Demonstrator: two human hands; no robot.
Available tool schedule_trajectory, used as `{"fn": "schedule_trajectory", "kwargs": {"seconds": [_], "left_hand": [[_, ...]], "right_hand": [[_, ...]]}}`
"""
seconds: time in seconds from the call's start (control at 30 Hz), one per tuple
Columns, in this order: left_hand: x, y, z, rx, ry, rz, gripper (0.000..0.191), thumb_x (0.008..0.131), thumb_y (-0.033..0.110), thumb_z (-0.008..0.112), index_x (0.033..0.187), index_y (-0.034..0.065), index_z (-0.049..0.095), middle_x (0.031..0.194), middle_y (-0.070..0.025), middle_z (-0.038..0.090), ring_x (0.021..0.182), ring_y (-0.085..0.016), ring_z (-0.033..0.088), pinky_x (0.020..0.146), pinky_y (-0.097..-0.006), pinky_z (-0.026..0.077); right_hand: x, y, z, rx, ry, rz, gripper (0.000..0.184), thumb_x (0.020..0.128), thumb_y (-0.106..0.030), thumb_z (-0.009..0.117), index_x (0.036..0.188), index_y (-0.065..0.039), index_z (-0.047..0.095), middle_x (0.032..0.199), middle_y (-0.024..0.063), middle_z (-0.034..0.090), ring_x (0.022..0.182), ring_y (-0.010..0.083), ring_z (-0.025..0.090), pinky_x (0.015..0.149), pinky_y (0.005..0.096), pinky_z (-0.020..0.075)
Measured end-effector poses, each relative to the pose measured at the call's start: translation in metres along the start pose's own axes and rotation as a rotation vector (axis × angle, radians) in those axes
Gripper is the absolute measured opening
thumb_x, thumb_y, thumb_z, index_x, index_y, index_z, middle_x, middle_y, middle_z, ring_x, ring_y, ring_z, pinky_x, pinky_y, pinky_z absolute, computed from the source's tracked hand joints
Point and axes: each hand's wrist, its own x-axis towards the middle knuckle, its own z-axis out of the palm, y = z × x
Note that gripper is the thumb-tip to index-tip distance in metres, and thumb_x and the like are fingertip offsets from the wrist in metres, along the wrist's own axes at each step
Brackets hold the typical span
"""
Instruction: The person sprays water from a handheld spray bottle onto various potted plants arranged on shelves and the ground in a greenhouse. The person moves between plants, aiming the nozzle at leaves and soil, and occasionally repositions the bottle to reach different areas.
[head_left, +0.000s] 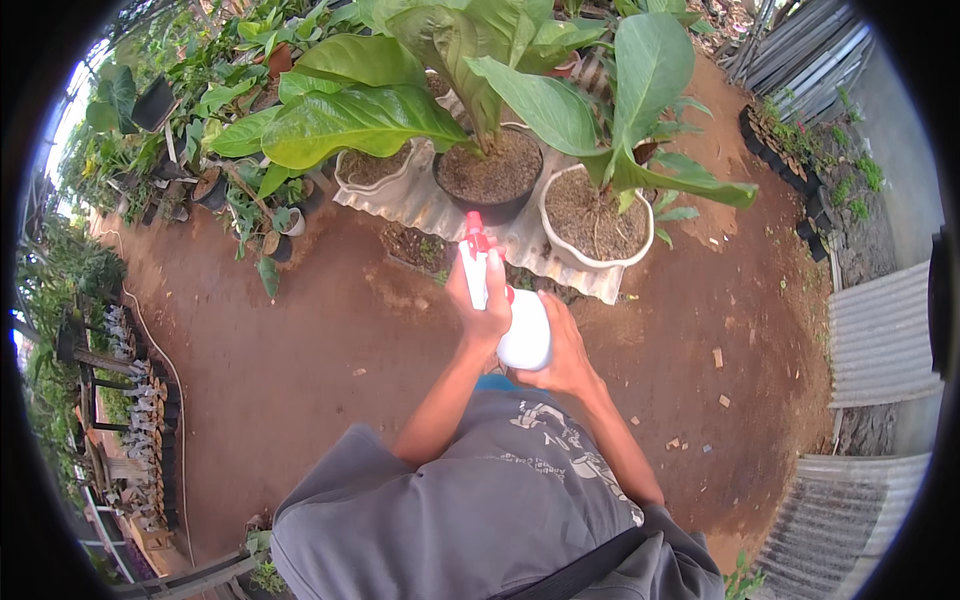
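A white spray bottle (526, 330) with a red nozzle is held in front of my body, its nozzle towards the plants. My left hand (484, 300) wraps the neck and trigger head, a finger along the red trigger. Round the bottle's lower body, my right hand (564, 349) supports it from the side. Just beyond the nozzle stands a dark pot (491, 184) of soil holding a large broad-leaved plant (367, 124). To its right, a white scalloped pot (598, 217) carries another big-leaved plant (645, 82). Left of the dark pot is a second pale pot (375, 166), partly under leaves.
The pots rest on a corrugated sheet (544, 259) above the brown dirt ground (300, 375). Crowded potted plants (217, 142) fill the upper left. A thin hose (178, 390) runs along the left. Corrugated panels (881, 337) and black planters (780, 154) line the right.
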Motion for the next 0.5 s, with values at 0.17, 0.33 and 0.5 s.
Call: {"fn": "schedule_trajectory", "kwargs": {"seconds": [0.17, 0.33, 0.5], "left_hand": [[0.007, -0.073, -0.007, 0.311, -0.121, -0.47, 0.041, 0.093, 0.038, 0.065, 0.091, -0.0027, 0.064, 0.074, -0.0153, 0.067, 0.07, -0.027, 0.067, 0.07, -0.0403, 0.051], [0.033, -0.077, 0.007, 0.377, -0.145, -0.453, 0.048, 0.094, 0.044, 0.063, 0.082, -0.0027, 0.062, 0.068, -0.0173, 0.064, 0.067, -0.034, 0.066, 0.068, -0.0438, 0.049], [0.077, 0.022, 0.004, 0.087, -0.127, 0.016, 0.057, 0.085, 0.056, 0.07, 0.083, -0.0008, 0.061, 0.067, -0.0103, 0.06, 0.059, -0.024, 0.06, 0.058, -0.0363, 0.048]], "right_hand": [[0.011, 0.014, 0.012, 0.152, -0.261, 0.308, 0.119, 0.054, -0.024, 0.088, 0.152, 0.001, 0.024, 0.146, 0.0275, 0.041, 0.135, 0.0415, 0.043, 0.113, 0.0463, 0.036], [0.034, 0.017, 0.021, 0.2, -0.214, 0.314, 0.123, 0.052, -0.026, 0.091, 0.151, 0.003, 0.023, 0.144, 0.0275, 0.042, 0.135, 0.0416, 0.043, 0.112, 0.0456, 0.037], [0.082, -0.024, -0.01, 0.113, -0.012, -0.048, 0.122, 0.048, -0.025, 0.094, 0.149, 0.0, 0.028, 0.139, 0.0279, 0.044, 0.13, 0.0446, 0.046, 0.107, 0.0479, 0.0398]]}}
